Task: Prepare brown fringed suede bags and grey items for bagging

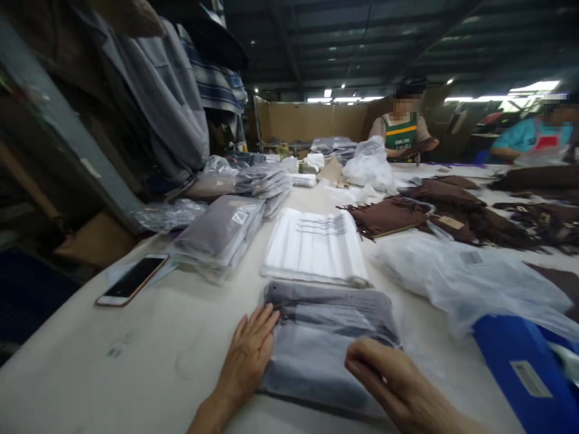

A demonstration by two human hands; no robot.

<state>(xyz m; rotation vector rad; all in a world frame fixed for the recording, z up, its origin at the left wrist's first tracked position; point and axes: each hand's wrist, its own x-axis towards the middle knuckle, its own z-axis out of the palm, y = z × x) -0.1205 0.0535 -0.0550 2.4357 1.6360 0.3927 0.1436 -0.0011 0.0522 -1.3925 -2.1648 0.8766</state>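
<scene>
A folded grey garment (316, 343) inside a clear plastic bag lies on the white table (149, 361) right in front of me. My left hand (248, 352) rests flat against its left edge, fingers together. My right hand (389, 380) lies on its lower right corner, fingers curled over the plastic. Just beyond the garment sits a stack of flat white plastic bags (316, 244).
A phone (132, 279) lies at the left. Stacks of bagged grey garments (219, 232) stand behind it. Loose clear plastic (465, 277) and a blue object (520, 367) are at the right. Brown fringed pieces (452, 211) cover the far right. Two people work at the far end.
</scene>
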